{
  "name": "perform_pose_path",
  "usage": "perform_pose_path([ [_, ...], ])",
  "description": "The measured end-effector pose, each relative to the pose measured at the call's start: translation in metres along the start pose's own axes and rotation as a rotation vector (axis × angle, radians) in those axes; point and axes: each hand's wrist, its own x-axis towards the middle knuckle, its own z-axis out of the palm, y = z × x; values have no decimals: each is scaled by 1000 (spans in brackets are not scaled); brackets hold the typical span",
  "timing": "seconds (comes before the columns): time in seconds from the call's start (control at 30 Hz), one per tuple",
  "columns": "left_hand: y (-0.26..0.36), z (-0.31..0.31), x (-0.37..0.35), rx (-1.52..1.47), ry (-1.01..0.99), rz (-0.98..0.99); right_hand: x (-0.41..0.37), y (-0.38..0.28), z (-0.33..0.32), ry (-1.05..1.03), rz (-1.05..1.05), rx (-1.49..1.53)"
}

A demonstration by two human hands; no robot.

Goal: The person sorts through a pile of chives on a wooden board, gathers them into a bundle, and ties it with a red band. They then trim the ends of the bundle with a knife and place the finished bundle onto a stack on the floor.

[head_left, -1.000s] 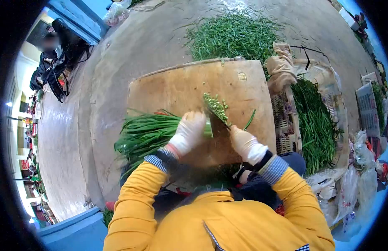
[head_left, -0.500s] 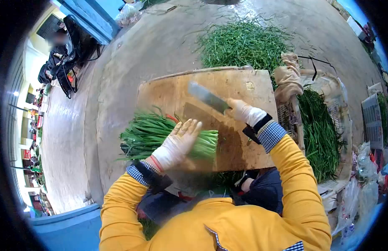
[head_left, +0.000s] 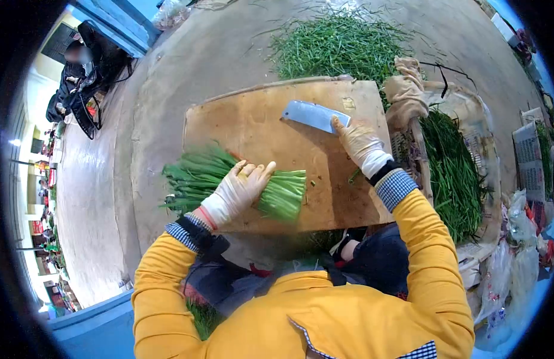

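A bunch of garlic chives (head_left: 284, 194) lies across the left of the wooden board (head_left: 247, 122), leaves to the left and cut pale stems to the right. My left hand (head_left: 241, 188), gloved, is closed over the bunch from above, fingers curled round it. Toward the far right of the board, a cleaver (head_left: 316, 115) lies low with its broad blade flat over the wood, pointing left. My gloved right hand (head_left: 356, 140) grips its handle end, most of the handle hidden under the fingers. Small green bits (head_left: 354, 176) lie between the hands.
On the floor beyond the board is a heap of cut greens (head_left: 339, 51). A basket (head_left: 489, 149) at the right holds long green leaves (head_left: 450, 179), with a beige cloth (head_left: 405, 96) on its near corner. Plastic bags (head_left: 516, 251) lie further right. A person (head_left: 79, 72) sits at far left.
My right hand has brought the cleaver from a raised tilt down to lie flat, shifted up and right. My left hand has gone from flat fingers to curled round the chives.
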Motion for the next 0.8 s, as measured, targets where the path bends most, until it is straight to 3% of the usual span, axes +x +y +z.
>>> perform_pose_path([
  [0.13, 1, -15, 6, 80, 160, 122, -5, 17, 3, -68, -33, 153],
  [0.2, -7, -9, 15, 127, 256, 282, 19, 41, -16, -250, -534, -535],
  [0.23, -12, -4, 17, 168, 189, 332, 33, 54, -36, 9, -324, -671],
  [0.3, -22, 7, 23, 143, 39, 373, 91, 111, -53, 323, -143, -621],
  [0.37, -26, 15, 31, 70, -17, 370, 101, 121, -99, 69, 29, -315],
  [0.5, -26, 17, 28, 13, -88, 310, 131, 210, -63, 120, 236, -153],
  [0.53, -26, 19, 27, -47, -77, 288, 126, 196, -75, 117, 284, -280],
  [0.57, -27, 22, 27, 3, -75, 299, 132, 214, -74, 265, 100, -236],
  [0.6, -28, 24, 27, -7, -78, 296, 134, 224, -82, 182, 20, 232],
  [0.63, -28, 26, 27, -32, -66, 299, 104, 193, -106, 226, 80, 198],
  [0.67, -30, 28, 27, -56, -54, 304, 43, 126, -140, 279, -105, 312],
  [0.7, -31, 30, 28, -59, -52, 298, 14, 103, -153, 335, -373, 266],
  [0.77, -33, 33, 30, -121, -33, 319, -49, 62, -137, 159, -380, 647],
  [0.8, -33, 34, 33, -151, -21, 334, -71, 6, -137, 216, -636, 355],
])
